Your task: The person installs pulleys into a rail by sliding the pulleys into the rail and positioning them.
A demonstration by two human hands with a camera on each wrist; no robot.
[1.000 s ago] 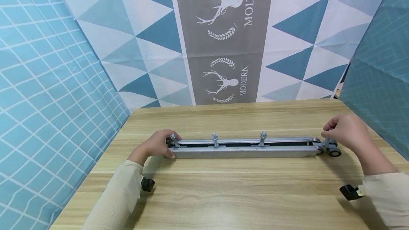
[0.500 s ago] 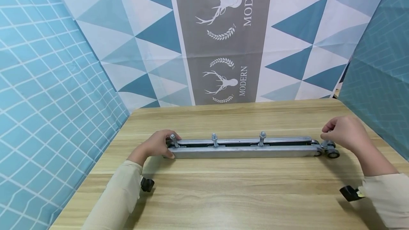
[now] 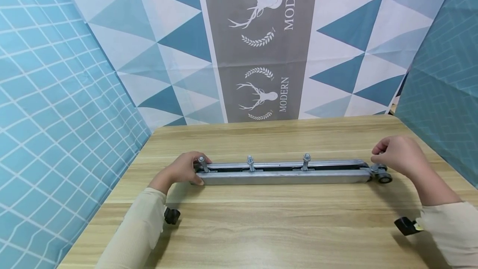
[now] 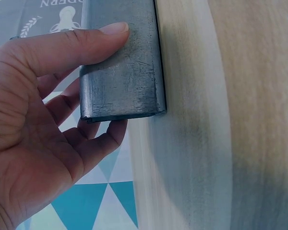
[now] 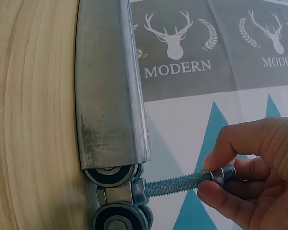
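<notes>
A long metal track (image 3: 284,178) with a slot along its top lies across the table. My left hand (image 3: 185,168) grips its left end, thumb on the near side; in the left wrist view the thumb presses the metal face (image 4: 120,81). My right hand (image 3: 401,155) pinches the threaded bolt (image 5: 180,185) of a roller trolley near its nut (image 5: 218,177). In the right wrist view one wheel (image 5: 113,176) sits at the track's open end, partly inside. Another wheel (image 5: 117,222) is outside it.
Several bolts, such as the middle bolt (image 3: 251,163), stand up from the track's slot. The wooden table (image 3: 261,223) reaches a patterned cloth (image 3: 261,53) at the back. Blue cloths hang at both sides.
My right hand has shifted left with the roller trolley, bringing its leading wheels into the track's right end. The left hand and the track stay in place.
</notes>
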